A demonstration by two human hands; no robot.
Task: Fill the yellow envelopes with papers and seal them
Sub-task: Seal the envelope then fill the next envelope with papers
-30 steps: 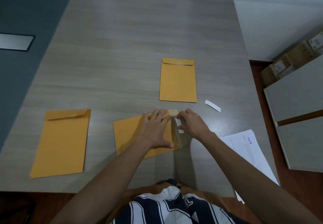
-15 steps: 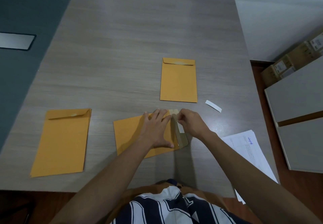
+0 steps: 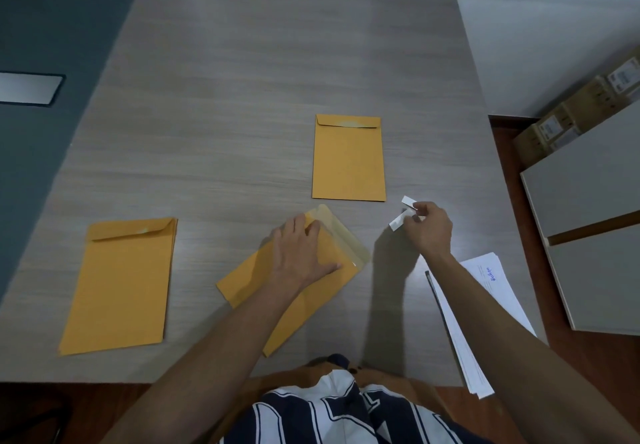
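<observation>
Yellow envelope [image 3: 242, 281] partly under left hand [image 3: 301, 256]

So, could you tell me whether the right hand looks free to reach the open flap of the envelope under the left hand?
Probably yes: the flap lies open past the left hand, with bare table between. The right hand pinches a white strip, though.

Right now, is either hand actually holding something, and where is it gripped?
The right hand pinches a white paper strip by one end. The left hand holds nothing; it lies flat on the middle envelope, near its open flap.
</observation>
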